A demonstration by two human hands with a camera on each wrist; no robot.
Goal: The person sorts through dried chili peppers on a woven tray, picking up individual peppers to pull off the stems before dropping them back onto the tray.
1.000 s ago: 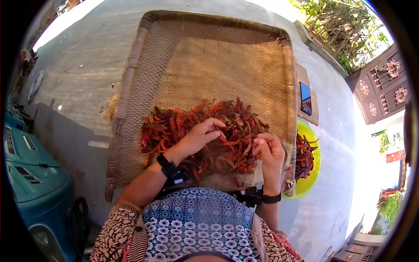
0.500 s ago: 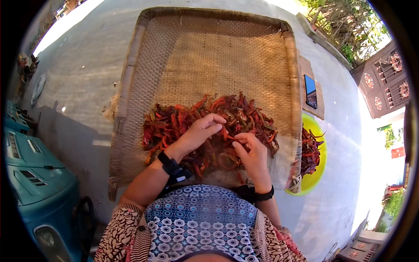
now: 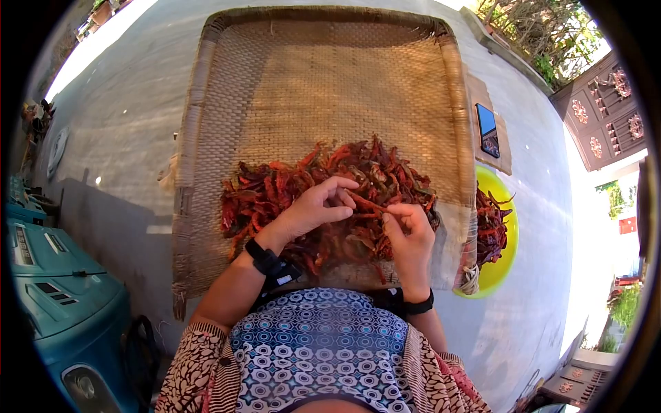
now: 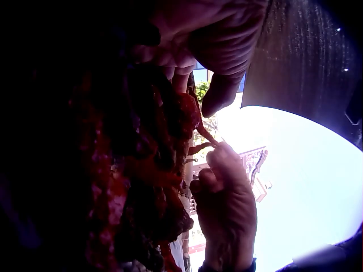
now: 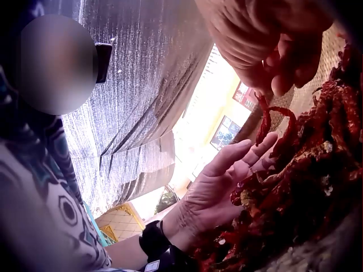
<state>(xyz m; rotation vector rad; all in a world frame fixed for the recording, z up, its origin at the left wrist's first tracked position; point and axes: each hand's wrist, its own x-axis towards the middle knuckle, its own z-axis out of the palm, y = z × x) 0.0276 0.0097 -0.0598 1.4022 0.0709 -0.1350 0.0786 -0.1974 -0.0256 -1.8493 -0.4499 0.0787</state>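
Observation:
A heap of dried red chili peppers (image 3: 265, 199) lies across the near half of a large woven tray (image 3: 344, 82). Over the heap, my right hand (image 3: 412, 237) pinches slender red chili peppers (image 5: 265, 120) by their stem ends, between thumb and fingers. In the right wrist view the pinched chilies hang down close to the left fingertips. My left hand (image 3: 317, 208) hovers at the middle of the heap, palm turned toward the right hand, thumb apart from its loosely bent fingers. Its fingers (image 5: 262, 148) are partly hidden behind chilies.
To the tray's right, a yellow-green basin (image 3: 511, 241) holds more dark red chilies. A phone (image 3: 487, 131) lies on a board (image 3: 506, 148) beyond it. A teal machine (image 3: 65, 289) stands on the concrete floor at left.
From the right side of the heap, my right hand has moved left toward the left hand, bringing the pinched chilies along. The left hand has stayed nearly in place.

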